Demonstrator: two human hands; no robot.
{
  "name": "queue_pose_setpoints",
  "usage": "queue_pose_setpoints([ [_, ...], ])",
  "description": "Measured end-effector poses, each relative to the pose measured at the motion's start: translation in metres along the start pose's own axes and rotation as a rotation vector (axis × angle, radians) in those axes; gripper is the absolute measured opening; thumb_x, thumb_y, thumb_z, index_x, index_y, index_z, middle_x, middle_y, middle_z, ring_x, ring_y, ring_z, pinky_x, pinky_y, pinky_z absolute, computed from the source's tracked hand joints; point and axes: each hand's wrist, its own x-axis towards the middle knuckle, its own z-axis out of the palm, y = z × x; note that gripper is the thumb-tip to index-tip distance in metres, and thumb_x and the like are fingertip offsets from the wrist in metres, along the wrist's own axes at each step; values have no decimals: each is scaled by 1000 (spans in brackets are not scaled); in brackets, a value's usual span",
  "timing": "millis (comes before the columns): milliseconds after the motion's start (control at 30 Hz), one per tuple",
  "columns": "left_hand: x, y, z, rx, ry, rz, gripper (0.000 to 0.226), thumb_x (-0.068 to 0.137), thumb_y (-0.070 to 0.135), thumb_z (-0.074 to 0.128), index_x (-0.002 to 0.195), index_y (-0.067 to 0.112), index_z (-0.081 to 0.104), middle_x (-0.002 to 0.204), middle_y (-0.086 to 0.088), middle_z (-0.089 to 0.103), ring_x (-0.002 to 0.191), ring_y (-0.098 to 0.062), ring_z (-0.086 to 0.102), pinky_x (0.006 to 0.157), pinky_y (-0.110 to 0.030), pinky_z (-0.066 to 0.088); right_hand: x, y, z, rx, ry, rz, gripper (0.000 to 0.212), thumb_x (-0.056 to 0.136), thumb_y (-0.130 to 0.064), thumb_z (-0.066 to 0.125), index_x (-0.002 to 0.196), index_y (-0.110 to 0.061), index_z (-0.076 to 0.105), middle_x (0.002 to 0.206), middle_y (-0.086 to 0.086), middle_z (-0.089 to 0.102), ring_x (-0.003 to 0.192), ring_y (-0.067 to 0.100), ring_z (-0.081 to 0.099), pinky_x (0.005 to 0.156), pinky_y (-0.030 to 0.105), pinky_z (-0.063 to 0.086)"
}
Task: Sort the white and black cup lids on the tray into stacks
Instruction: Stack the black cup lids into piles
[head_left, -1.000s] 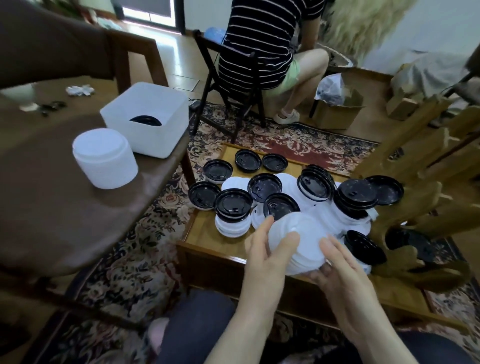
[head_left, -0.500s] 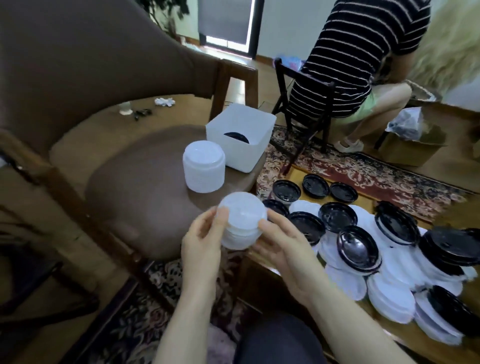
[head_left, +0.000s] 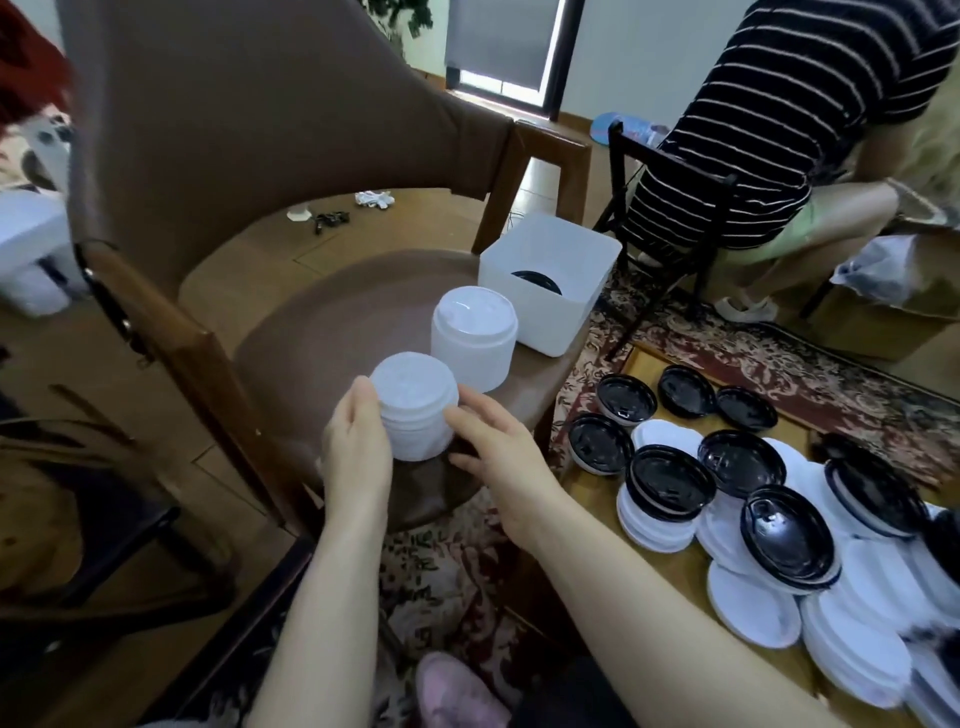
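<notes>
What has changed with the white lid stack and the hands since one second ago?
Both hands carried the white stack from above the tray leftward to the chair seat, beside the taller white stack. The left hand still holds it; the right hand now touches it with straighter fingers. The taller stack, the white bin and the tray lids stayed in place.

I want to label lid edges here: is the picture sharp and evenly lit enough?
Head view: wide-angle bending at the borders; bright window behind, dim foreground; glare on the black lids; the held white stack looks soft, its layers blurred between left hand and right hand.
</notes>
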Motion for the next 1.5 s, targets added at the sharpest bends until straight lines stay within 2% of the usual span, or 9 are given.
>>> queue_pose_setpoints([
  [133, 6, 0, -4, -38, 2, 35, 52, 105, 46, 36, 153, 26, 39, 156, 6, 41, 144, -15, 36, 121, -40, 28, 1, 4, 10, 82, -80, 45, 51, 97, -21, 59, 145, -24, 45, 133, -6, 60, 126, 10, 52, 111, 37, 40],
  [367, 12, 1, -7, 69, -24, 93, 54, 105, 45, 35, 156, 28, 30, 161, 5, 32, 149, -19, 27, 124, -46, 18, -4, -1, 11, 103, -128, 43, 51, 97, -13, 56, 145, -24, 43, 120, -13, 60, 127, 10, 50, 115, 37, 34],
  [500, -7, 5, -10, 188, -4, 136, 60, 105, 47, 35, 160, 28, 21, 166, 5, 19, 152, -17, 20, 122, -41, 18, -17, 0, -12, -31, -90, -1, 49, 96, -17, 59, 142, -27, 48, 137, 0, 53, 125, 13, 53, 108, 34, 44],
  [667, -72, -14, -4, 220, 47, 459, 64, 96, 38, 54, 153, 14, 36, 162, -5, 23, 149, -15, 23, 115, -21, 18, -53, 9, -77, -142, 6, -114, 27, 96, -9, 58, 120, -20, 65, 120, 5, 68, 111, 20, 64, 88, 30, 54],
  [800, -121, -19, 28, 171, -167, 540, 52, 87, 37, 53, 137, 25, 55, 145, 7, 39, 136, -8, 40, 106, -14, 31, -94, 22, -138, -317, 146, -197, 21, 93, -13, 61, 110, -24, 69, 108, -2, 73, 105, 22, 66, 89, 37, 53],
  [867, -134, -14, 46, 197, -309, 549, 43, 89, 32, 55, 132, 32, 56, 138, 16, 40, 129, 2, 41, 97, -6, 32, -117, 28, -167, -432, 225, -230, 21, 94, -10, 61, 106, -25, 70, 105, -8, 73, 100, 12, 66, 86, 28, 53],
  [1000, -149, 0, 86, 313, -542, 565, 37, 95, 20, 60, 131, 30, 59, 135, 15, 46, 124, -1, 47, 101, -28, 42, -161, 27, -228, -547, 413, -252, 25, 94, -7, 61, 103, -28, 70, 102, -18, 71, 91, -3, 64, 77, 15, 47],
  [1233, -187, 19, 161, 563, -842, 673, 28, 99, 27, 55, 127, 30, 60, 122, 11, 55, 106, -12, 58, 87, -36, 48, -187, 21, -341, -775, 954, -338, 31, 95, -23, 61, 126, -22, 57, 119, -9, 60, 116, 11, 54, 98, 35, 47],
  [1500, -189, 4, 233, 805, -997, 734, 35, 102, 32, 49, 137, 25, 55, 134, 4, 51, 116, -16, 56, 93, -39, 49, -152, 17, -407, -1148, 1002, 51, 75, 88, -44, 66, 149, -16, 33, 146, 8, 40, 137, 30, 31, 108, 46, 33],
])
